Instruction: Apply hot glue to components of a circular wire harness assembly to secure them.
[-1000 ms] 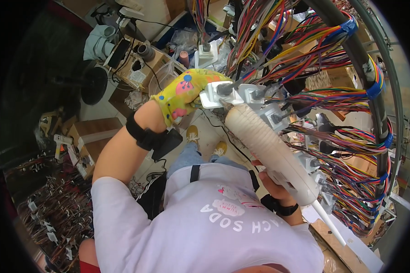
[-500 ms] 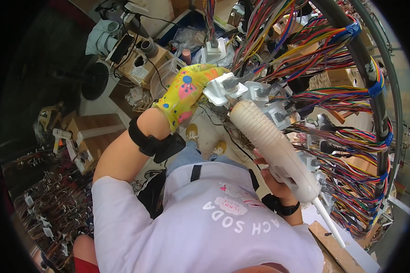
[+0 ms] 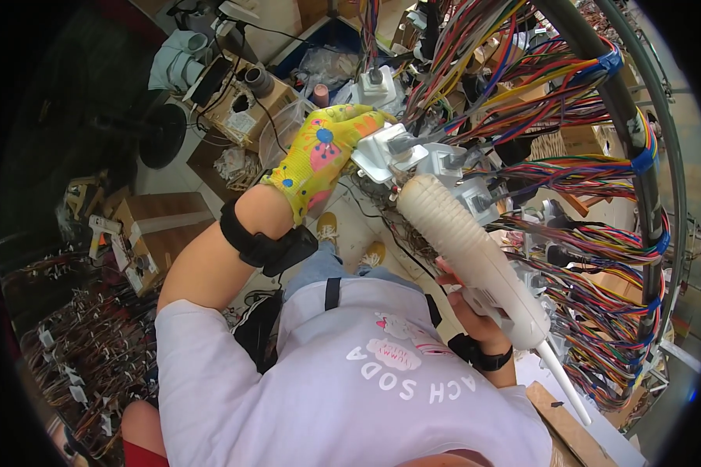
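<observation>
In a yellow flowered glove, my left hand [image 3: 323, 152] grips the left edge of a square white plastic connector housing [image 3: 379, 162], which has a grey plug and wires in its face. A cream hot glue gun [image 3: 475, 249] slants up and left, its nozzle at the lower edge of that housing; whether it touches I cannot tell. My right hand [image 3: 479, 317] is wrapped round the gun's handle, partly hidden beneath its body. A long white glue stick [image 3: 565, 381] sticks out of the gun's back end. More white housings [image 3: 444, 162] hang close by on the right.
Thick bundles of coloured wires [image 3: 568, 167] are tied with blue tape to a curved dark metal rail [image 3: 639, 140]. Cardboard boxes [image 3: 163, 233] and a blue bin [image 3: 327, 35] stand on the left and far side. Another glue gun [image 3: 101, 233] lies by the left box. Loose cables trail across the floor.
The held connector housing and the glue gun's front end have shifted slightly right and down. Both hands keep their grip.
</observation>
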Available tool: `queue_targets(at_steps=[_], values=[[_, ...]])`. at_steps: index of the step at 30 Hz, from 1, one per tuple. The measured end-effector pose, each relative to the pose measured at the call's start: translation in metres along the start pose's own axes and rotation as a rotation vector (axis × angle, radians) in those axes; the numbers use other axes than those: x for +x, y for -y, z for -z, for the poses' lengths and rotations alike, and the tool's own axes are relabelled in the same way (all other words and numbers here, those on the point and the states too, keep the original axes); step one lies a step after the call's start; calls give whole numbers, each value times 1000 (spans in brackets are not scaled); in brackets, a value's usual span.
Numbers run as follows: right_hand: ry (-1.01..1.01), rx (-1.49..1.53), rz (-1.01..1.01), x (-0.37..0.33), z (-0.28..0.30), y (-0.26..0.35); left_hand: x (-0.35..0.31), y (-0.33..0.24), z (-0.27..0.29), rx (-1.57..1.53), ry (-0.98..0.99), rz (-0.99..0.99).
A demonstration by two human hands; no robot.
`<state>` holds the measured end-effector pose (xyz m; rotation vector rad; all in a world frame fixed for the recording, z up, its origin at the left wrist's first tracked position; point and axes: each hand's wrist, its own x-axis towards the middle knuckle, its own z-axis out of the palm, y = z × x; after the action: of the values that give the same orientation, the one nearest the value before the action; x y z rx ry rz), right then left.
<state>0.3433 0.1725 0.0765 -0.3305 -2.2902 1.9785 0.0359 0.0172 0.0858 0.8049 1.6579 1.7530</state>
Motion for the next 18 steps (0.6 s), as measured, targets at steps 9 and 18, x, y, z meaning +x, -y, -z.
queue_targets(at_steps=[9, 18], values=[[-123, 311, -112, 2, -8, 7, -3, -6, 7, 729, 156, -437], [-103, 84, 29, 11, -19, 19, 0, 12, -2, 604, 279, -247]])
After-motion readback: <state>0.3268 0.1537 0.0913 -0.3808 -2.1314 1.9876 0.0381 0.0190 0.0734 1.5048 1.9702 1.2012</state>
